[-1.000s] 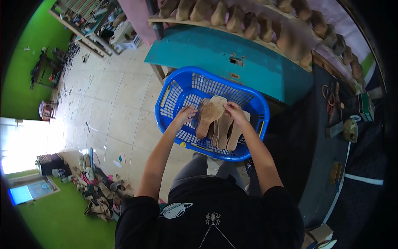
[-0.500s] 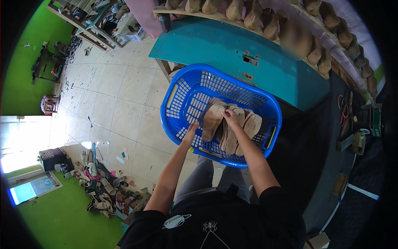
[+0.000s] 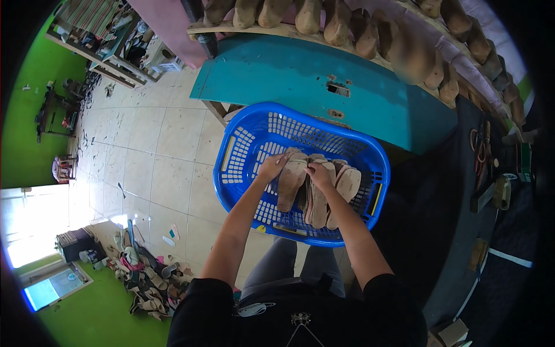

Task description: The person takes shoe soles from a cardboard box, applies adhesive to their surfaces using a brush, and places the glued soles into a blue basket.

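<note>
A blue plastic laundry basket (image 3: 381, 168) with slotted walls is in front of me. Inside it, shoe soles (image 3: 292, 188) in beige and brown stand packed side by side in a row. My left hand (image 3: 272, 167) has its fingers round the upper left edge of the leftmost soles. Just to the right, my right hand (image 3: 319, 175) pinches the upper ends of soles near the middle of the row, its fingertips partly hidden. More pale soles (image 3: 348, 185) lean to the right of that hand.
Behind the basket stands a turquoise table (image 3: 277, 69) with holes in its top. Wooden shoe lasts (image 3: 337, 26) line the shelves above it. A heap of shoes (image 3: 147, 280) lies on the tiled floor at lower left. Scissors (image 3: 478, 144) hang at the right.
My left hand has gone up from beside the row to the upper edge of the leftmost soles. The right hand stays at the soles' upper ends. The whole view has shifted slightly.
</note>
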The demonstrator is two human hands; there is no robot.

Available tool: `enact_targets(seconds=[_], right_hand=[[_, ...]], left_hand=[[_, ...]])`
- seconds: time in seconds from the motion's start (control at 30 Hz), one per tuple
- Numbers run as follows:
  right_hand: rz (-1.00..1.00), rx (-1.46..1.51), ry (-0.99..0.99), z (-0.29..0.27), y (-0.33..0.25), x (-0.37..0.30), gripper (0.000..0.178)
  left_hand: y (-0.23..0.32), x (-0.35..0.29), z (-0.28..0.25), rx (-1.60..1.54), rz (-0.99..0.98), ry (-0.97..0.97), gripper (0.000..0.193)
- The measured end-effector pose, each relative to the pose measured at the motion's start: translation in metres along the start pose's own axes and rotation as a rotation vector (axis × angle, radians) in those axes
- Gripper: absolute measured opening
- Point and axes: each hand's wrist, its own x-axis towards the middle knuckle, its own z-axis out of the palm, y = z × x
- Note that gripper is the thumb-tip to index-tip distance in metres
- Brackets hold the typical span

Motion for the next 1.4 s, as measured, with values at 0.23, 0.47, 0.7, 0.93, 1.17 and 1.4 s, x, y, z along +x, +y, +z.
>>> enact_targets(seconds=[0.23,0.47,0.7,0.93,1.17,1.4], right_hand=[[-0.042,-0.002,0.128,0.000,0.001,-0.007,0.027],[-0.113,0.129,0.401,-0.012,0.011,-0.012,0.018],[-0.023,-0.112,0.449,-0.025,0.031,-0.025,0.018],[-0.042,-0.019,0.454,-0.029,0.030,-0.021,0.019],[0.049,0.199,0.458,-0.031,0.039,-0.042,0.019],[-0.077,0.251,0.576,-0.034,0.016,-0.091,0.018]], left_hand=[[-0.003,0.026,0.017,0.178,0.016,-0.215,0.022],[-0.013,0.047,0.027,0.306,-0.230,-0.238,0.019],[0.006,0.062,0.051,0.574,-0.352,-0.229,0.018],[-0.016,0.067,0.058,0.637,-0.433,-0.288,0.031],[0.011,0.045,0.042,0.491,-0.259,-0.319,0.035],[0.041,0.003,0.019,0.332,-0.083,-0.252,0.028]])
